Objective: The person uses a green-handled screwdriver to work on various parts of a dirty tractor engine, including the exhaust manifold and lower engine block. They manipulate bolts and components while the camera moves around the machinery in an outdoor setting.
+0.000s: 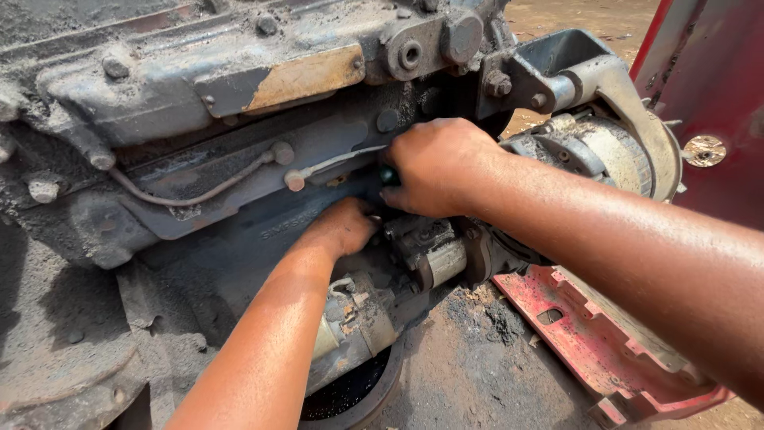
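Head view: the right hand (440, 166) closes around a dark green tool handle (389, 176), pressed against the grimy engine block (239, 119). Just below, the left hand (344, 227) reaches behind the starter motor (430, 259); its grip is hidden.

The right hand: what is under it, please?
Under the right hand only a dark green tool handle shows at the thumb side, against the dirty engine block. The closed fingers cover the rest of the tool and its tip.
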